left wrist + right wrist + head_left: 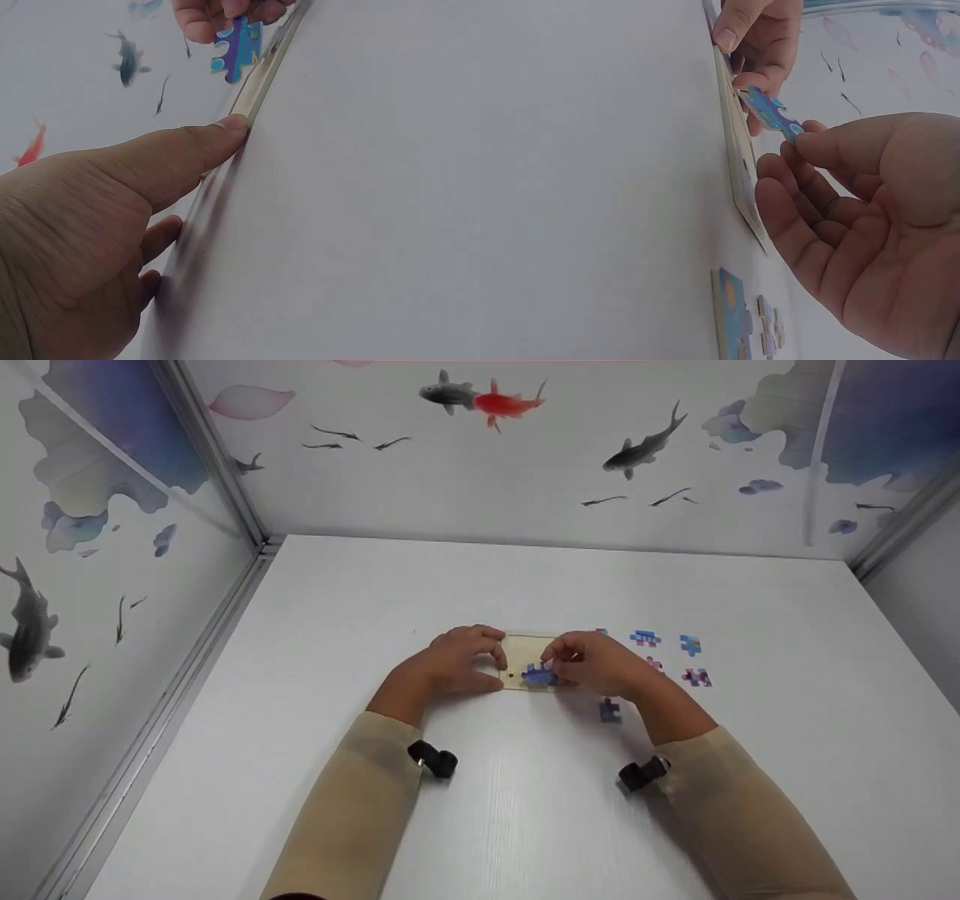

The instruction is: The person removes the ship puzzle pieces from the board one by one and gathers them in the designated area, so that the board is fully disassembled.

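Between thumb and index finger, my right hand (600, 664) pinches a blue and purple jigsaw piece (537, 674). The piece is tilted above a shallow wooden puzzle tray (523, 646) in the head view. In the right wrist view the jigsaw piece (769, 112) is seen nearly edge-on, its far end close to the other hand's fingers. My left hand (459, 660) grips the tray's left end, thumb at the near corner and fingers at the far corner. The left wrist view shows the thumb (214, 142) pressed on the tray's edge.
Several loose jigsaw pieces lie on the white table (495, 810) to the right of the tray, among them a blue one (645, 638), a pink and purple one (697, 677) and a nearer one (610, 710). Printed wall panels (510, 472) stand behind and at the sides.
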Action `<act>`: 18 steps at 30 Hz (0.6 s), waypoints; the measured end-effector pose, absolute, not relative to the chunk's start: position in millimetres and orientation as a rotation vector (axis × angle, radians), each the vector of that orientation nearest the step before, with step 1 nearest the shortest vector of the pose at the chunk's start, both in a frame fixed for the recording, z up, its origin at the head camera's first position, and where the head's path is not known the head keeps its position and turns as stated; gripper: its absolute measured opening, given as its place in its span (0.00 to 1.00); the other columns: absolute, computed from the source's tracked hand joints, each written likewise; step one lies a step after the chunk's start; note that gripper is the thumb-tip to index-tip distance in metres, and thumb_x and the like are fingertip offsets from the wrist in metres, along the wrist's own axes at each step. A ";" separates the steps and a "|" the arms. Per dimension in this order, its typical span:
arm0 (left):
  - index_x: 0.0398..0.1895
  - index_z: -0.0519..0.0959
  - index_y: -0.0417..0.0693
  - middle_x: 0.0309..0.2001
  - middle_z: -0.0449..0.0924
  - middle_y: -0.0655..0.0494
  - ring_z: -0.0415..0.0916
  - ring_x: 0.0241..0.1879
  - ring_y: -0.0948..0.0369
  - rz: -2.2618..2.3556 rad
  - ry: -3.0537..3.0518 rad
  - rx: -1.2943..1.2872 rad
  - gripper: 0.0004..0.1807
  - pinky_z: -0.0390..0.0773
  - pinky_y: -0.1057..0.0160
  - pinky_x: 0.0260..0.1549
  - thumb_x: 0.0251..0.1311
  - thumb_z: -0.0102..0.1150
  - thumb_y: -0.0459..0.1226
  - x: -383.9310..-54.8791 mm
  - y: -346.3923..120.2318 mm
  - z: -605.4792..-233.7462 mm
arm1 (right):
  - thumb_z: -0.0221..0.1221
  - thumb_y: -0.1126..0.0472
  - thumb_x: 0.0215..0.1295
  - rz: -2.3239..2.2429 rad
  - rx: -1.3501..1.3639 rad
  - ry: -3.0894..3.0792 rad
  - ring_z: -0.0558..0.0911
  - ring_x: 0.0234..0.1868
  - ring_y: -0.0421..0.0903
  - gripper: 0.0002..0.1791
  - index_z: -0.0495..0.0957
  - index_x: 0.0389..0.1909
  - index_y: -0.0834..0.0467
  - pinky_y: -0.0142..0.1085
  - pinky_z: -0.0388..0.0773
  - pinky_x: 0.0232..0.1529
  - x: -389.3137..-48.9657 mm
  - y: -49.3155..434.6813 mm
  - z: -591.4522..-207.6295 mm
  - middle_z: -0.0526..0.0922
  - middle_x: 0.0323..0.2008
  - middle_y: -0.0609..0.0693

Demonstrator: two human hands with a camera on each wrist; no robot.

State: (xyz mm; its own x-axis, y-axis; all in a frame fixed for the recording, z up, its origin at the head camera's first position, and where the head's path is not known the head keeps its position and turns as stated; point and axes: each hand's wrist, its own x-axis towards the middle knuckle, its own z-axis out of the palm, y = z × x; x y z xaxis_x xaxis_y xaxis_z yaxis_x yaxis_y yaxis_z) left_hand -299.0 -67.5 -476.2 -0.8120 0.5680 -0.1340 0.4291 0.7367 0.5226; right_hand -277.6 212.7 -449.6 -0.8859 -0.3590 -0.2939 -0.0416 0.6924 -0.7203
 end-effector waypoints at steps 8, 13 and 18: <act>0.49 0.84 0.66 0.82 0.65 0.64 0.56 0.84 0.49 0.696 2.650 0.806 0.10 0.54 0.39 0.83 0.68 0.70 0.49 -299.8 -68.1 -477.4 | 0.59 0.58 0.80 -1.112 -0.282 2.457 0.87 0.49 0.52 0.11 0.83 0.58 0.49 0.40 0.87 0.54 -265.1 240.4 -435.6 0.84 0.50 0.55; 0.49 0.84 0.65 0.81 0.65 0.64 0.56 0.84 0.50 0.689 2.654 0.803 0.10 0.54 0.40 0.83 0.68 0.70 0.48 -299.2 -68.2 -477.2 | 0.60 0.57 0.80 -1.085 -0.210 2.453 0.86 0.48 0.52 0.12 0.83 0.59 0.50 0.39 0.87 0.51 -252.1 273.7 -433.3 0.83 0.50 0.55; 0.49 0.84 0.66 0.82 0.65 0.65 0.55 0.85 0.50 0.677 2.661 0.786 0.10 0.52 0.40 0.83 0.68 0.70 0.48 -299.0 -67.9 -477.1 | 0.62 0.55 0.78 -1.057 -0.120 2.459 0.85 0.48 0.51 0.15 0.82 0.61 0.51 0.36 0.86 0.49 -239.9 308.7 -435.1 0.83 0.51 0.55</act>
